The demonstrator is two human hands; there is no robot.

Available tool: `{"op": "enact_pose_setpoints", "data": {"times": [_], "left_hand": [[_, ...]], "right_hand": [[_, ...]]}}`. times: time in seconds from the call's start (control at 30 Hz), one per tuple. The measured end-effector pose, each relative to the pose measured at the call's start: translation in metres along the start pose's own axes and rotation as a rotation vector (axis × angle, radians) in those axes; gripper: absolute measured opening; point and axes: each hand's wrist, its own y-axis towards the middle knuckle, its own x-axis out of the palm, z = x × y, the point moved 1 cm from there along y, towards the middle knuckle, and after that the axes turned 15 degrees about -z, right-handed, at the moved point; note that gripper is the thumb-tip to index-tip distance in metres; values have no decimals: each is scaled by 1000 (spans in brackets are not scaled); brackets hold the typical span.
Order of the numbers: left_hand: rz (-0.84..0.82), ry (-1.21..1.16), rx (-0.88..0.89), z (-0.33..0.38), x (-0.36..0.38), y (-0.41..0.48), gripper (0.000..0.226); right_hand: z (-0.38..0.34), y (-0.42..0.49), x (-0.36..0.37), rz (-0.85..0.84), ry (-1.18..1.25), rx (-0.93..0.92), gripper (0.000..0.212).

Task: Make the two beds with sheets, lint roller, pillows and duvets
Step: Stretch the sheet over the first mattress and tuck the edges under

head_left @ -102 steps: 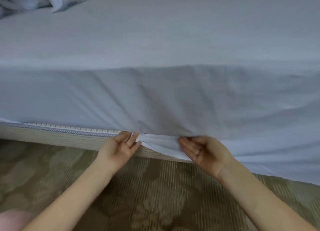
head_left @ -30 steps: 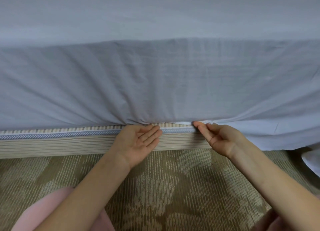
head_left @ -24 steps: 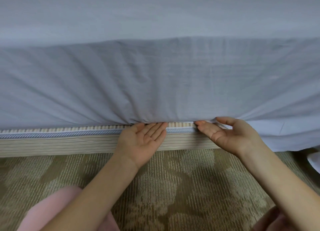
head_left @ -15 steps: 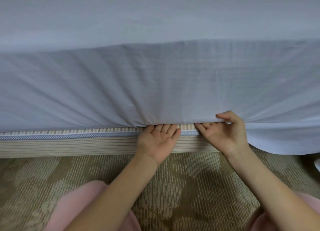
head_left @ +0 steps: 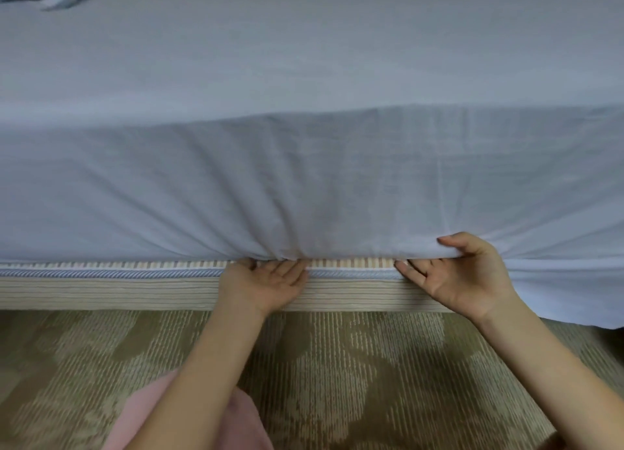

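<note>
Because the sheet (head_left: 304, 179) hanging down to the bed base (head_left: 101, 291) is light, soft and limp, it looks best held at its loose lower edge. Just above the base, the right hand (head_left: 462, 280) pinches that edge, thumb on top; the left hand (head_left: 266, 284), fingers straight, presses cloth in.

Bedroom, sheeted bed (head_left: 304, 61), patterned carpet (head_left: 337, 375)
</note>
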Motion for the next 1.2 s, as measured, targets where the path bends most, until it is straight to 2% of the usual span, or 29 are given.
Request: {"op": "enact_pose_setpoints", "data": {"times": [0.1, 0.2, 0.4, 0.57, 0.67, 0.77, 0.87, 0.93, 1.07, 1.13, 1.2], "left_hand": [[24, 102, 11, 20, -6, -7, 44], [53, 139, 16, 26, 0, -8, 45], [-4, 152, -108, 47, 3, -6, 55], [7, 114, 24, 32, 3, -3, 42], [5, 67, 76, 25, 4, -5, 44], [-31, 10, 90, 20, 10, -11, 50], [-43, 31, 160, -5, 19, -16, 44], [-43, 65, 70, -29, 25, -23, 46], [-114, 153, -432, -70, 35, -37, 43], [-144, 259, -487, -81, 35, -30, 34], [-179, 335, -436, -90, 36, -21, 28]], "right_hand": [[7, 3, 1, 12, 107, -115, 81], [8, 8, 6, 23, 140, -174, 86], [5, 9, 6, 38, 89, -158, 101], [5, 6, 8, 74, 88, -143, 94], [9, 3, 13, 119, 3, -106, 86], [7, -7, 23, 265, -147, -10, 72], [-2, -26, 33, 560, -415, 163, 21], [-13, -42, 30, 764, -481, 184, 13], [-31, -60, 31, 968, -331, 76, 19], [-35, -65, 32, 1001, -393, 81, 17], [-40, -73, 30, 996, -469, 99, 16]]}}
